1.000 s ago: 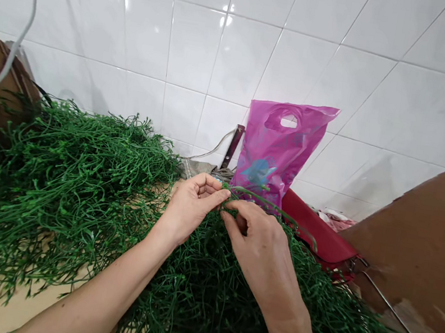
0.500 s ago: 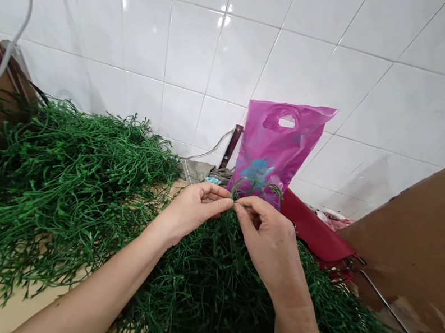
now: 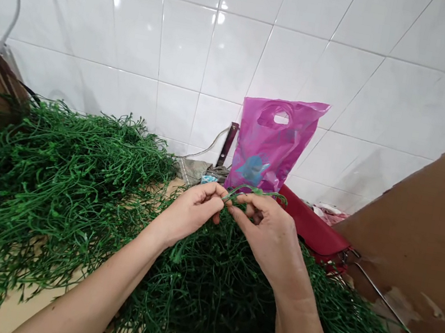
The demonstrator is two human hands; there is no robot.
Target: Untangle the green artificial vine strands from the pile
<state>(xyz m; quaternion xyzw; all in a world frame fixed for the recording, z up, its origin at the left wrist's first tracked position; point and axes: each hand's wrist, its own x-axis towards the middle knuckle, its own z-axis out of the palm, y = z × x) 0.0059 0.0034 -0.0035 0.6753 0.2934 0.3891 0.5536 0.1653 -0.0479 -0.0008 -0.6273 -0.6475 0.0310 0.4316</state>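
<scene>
My left hand (image 3: 198, 206) pinches a thin green plant stem (image 3: 253, 189) between thumb and forefinger. From that pinch the stem slants up and bends over to the right, behind the knuckles of my right hand (image 3: 266, 232). The thumb and forefinger of my right hand are closed at the stem's lower end, almost touching the left fingertips; what lies between the tips is mostly covered. Both hands are above a dark green heap of similar branched stems (image 3: 202, 288), which look like artificial greenery.
A second green heap (image 3: 76, 170) spreads on the left over a tan surface (image 3: 7, 304). Behind my hands a purple plastic bag (image 3: 273, 141) leans on the white tiled wall (image 3: 187, 41). On the right are a red bag (image 3: 318, 231), a brown cardboard box (image 3: 422, 222) and a metal rod (image 3: 392, 311).
The green stem has swung from an upright loop above the fingertips to lying slanted toward the right. Both hands stay close together, and the whole view has shifted slightly.
</scene>
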